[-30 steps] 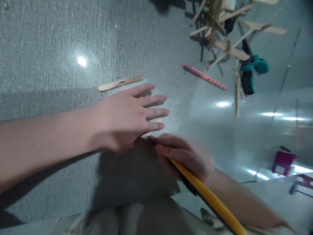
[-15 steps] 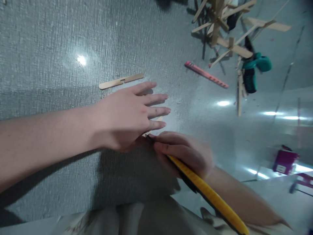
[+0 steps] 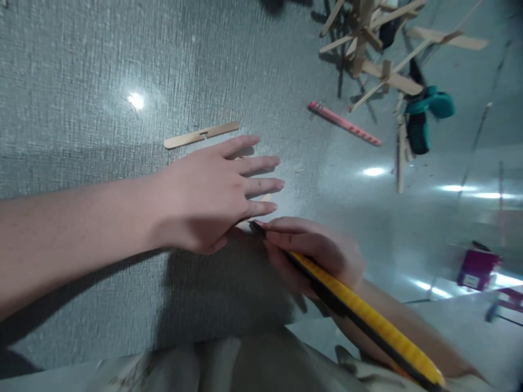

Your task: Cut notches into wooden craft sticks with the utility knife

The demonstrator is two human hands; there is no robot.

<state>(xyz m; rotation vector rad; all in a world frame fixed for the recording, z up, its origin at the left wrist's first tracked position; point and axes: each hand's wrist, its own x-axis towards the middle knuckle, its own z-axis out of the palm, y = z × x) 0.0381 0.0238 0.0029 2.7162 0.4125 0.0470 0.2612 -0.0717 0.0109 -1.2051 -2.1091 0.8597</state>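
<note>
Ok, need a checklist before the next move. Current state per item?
1. Left hand over the stick: ok, fingers spread, covering part of it.
2. Right hand gripping the cutter: ok.
3. Tip well away from the left index finger: not ok, right beside it.
4. Tip touching the stick: cannot tell, too small.
5. Notched stick out of the cutter's way: ok, beyond the left hand.
6. Model apart from both hands: ok.

Two hands [image 3: 208, 196] [image 3: 322, 250], one cutter [image 3: 368, 319], one notched stick [image 3: 183, 141]
</note>
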